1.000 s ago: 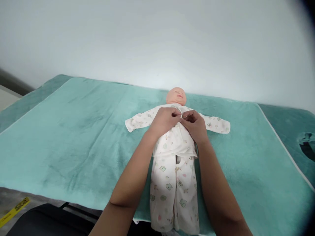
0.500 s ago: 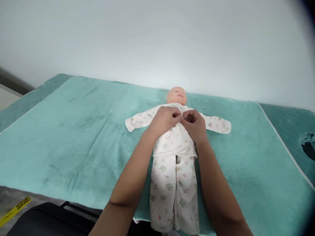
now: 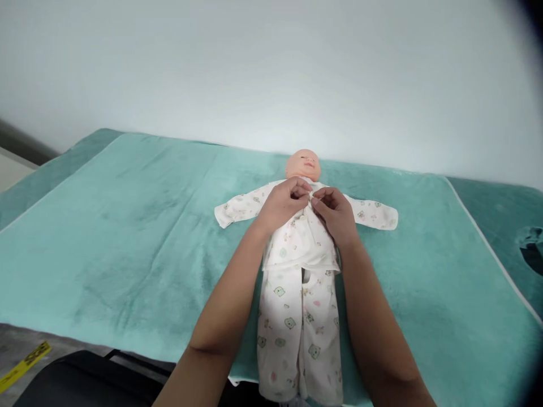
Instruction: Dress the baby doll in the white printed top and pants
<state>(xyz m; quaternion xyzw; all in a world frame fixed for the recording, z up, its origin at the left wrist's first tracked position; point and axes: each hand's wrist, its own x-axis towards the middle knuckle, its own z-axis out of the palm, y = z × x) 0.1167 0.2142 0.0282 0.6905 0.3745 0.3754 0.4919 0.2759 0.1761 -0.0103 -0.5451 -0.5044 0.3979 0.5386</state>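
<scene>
A baby doll (image 3: 303,164) lies on its back on a teal towel (image 3: 127,226), dressed in a white printed top (image 3: 297,240) and matching trousers (image 3: 297,328). Both sleeves spread out to the sides. My left hand (image 3: 282,204) and my right hand (image 3: 335,213) meet at the doll's upper chest, just under its neck. The fingers of each hand are pinched on the front edges of the top where they close. What lies between the fingertips is too small to make out.
A white wall rises behind the towel-covered table. A darker teal cover with a face opening (image 3: 532,249) shows at the right. A black object (image 3: 72,381) and a yellow strip (image 3: 23,362) on the floor lie at the lower left.
Both hands have crept slightly up the doll's chest toward the neck, still pinching the top's front. The doll and towel have not shifted.
</scene>
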